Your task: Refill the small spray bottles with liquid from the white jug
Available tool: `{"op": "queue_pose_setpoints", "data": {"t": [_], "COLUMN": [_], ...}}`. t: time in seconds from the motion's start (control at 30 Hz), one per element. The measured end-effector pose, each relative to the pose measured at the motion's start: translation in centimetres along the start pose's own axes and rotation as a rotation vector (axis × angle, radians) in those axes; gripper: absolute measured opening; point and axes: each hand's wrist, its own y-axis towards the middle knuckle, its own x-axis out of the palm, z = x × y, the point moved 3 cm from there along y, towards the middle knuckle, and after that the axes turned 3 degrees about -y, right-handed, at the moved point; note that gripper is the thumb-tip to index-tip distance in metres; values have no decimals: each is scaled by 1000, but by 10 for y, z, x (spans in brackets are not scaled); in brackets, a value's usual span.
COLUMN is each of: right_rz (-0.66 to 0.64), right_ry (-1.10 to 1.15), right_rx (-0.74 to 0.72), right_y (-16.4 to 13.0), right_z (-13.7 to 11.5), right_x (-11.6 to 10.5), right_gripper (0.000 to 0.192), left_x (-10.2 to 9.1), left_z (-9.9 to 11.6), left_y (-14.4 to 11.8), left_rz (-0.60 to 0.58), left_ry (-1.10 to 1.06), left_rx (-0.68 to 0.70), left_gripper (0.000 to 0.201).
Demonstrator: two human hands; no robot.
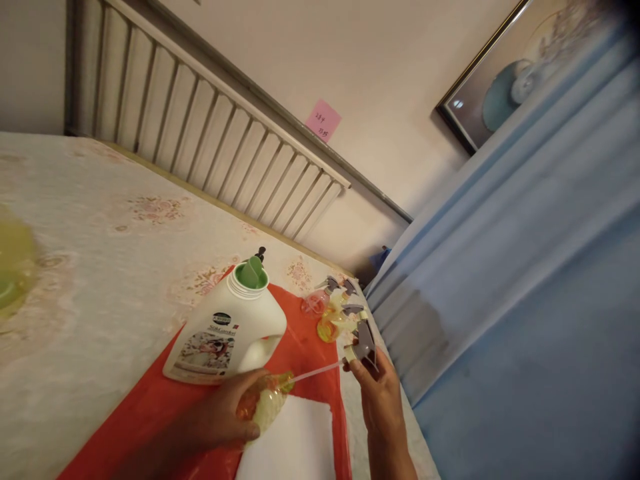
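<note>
My left hand [233, 413] is wrapped round a yellow see-through spray bottle [273, 403], which tilts over the red cloth. In my right hand [377, 390] is a grey and cream trigger sprayer head [364, 341]. Its thin dip tube [317, 370] runs leftward, with its end at the mouth of the bottle; whether the tip is inside I cannot tell. Just beyond my left hand stands a large white detergent jug [230, 333] without a cap, its green spout [251, 273] showing in the neck.
Several other spray bottles, among them a yellow one [329, 327] and a pink one [315, 303], stand behind my right hand. White paper [295, 443] lies on the red cloth [300, 333]. A yellow see-through object [15, 260] is at the left edge. A blue curtain [500, 300] hangs along the right.
</note>
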Motion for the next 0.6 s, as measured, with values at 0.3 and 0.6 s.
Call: {"op": "queue_pose_setpoints", "data": {"t": [0.3, 0.6], "right_rz": [77, -27], "right_ry": [-83, -123], "right_rx": [-80, -72], "right_y": [-6, -16], "right_z": [-1, -2], "right_x": [-5, 8], "right_gripper": [44, 43], "left_x": [-1, -2], "left_z": [-10, 6], "left_y": [-2, -6], "left_rz": [109, 30], "left_ry": [13, 9], "left_rx": [2, 19], "left_gripper": [81, 78]}}
